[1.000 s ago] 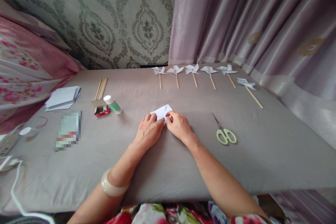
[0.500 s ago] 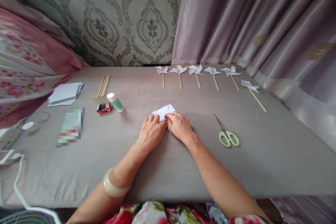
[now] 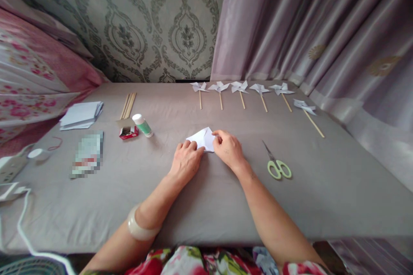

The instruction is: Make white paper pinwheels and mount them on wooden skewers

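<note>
A small white sheet of paper (image 3: 204, 138), creased and partly folded, lies on the cloth-covered table in front of me. My left hand (image 3: 186, 159) holds its near left side, with bent fingers and thumb pressing it down. At the paper's right edge, my right hand (image 3: 228, 149) is closed, thumb and index finger pinching the margin. Part of the near edge is hidden under my left fingers. To the right of my right hand lies a pair of scissors (image 3: 275, 164) with light green handles, blades pointing away from me.
Several white paper pinwheels (image 3: 239, 87) on sticks line the back right. Toward the left are a glue stick (image 3: 143, 126), a small red box (image 3: 128, 132), wooden sticks (image 3: 128, 105), stacked paper (image 3: 81, 115) and a blurred packet (image 3: 87, 154). A power strip (image 3: 13, 169) with cable occupies the left edge.
My right hand has shifted right, from the paper's middle beside my left hand to its right edge. More of the paper shows between the hands. My left hand stays nearly in place.
</note>
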Demonstrator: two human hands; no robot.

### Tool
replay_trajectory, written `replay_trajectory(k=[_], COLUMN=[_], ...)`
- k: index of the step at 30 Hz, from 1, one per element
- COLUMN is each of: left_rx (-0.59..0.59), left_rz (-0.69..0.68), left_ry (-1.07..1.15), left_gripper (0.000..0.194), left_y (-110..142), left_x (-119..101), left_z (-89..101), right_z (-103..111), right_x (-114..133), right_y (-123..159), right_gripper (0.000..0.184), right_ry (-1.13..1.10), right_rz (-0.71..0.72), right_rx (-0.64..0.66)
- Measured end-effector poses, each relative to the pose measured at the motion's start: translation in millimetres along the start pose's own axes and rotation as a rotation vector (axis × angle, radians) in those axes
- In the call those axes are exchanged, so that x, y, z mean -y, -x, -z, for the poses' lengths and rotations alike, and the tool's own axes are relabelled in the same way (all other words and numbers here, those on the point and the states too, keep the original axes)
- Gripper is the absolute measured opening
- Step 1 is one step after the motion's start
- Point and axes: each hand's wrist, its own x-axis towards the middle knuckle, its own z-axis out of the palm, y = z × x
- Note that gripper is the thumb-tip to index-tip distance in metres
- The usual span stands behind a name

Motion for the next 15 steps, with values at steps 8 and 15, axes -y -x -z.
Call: replay_trajectory(k=[8, 15], left_rx=[-0.008, -0.01], left_rz=[0.028, 0.093], left_ry=[0.036, 0.048], left_gripper=[0.028, 0.021], left_y=[-0.3, 2.0], left_x=[-1.5, -0.4], left_z=[-1.5, -3.0], right_z=[8.2, -3.2], right_x=[-20.7, -23.5], right_y=[-2.2, -7.6], right_gripper=[0.027, 0.029], right_ry=[0.026, -0.125], right_rz=[-0.176, -0.178], right_rx=[0.063, 0.059])
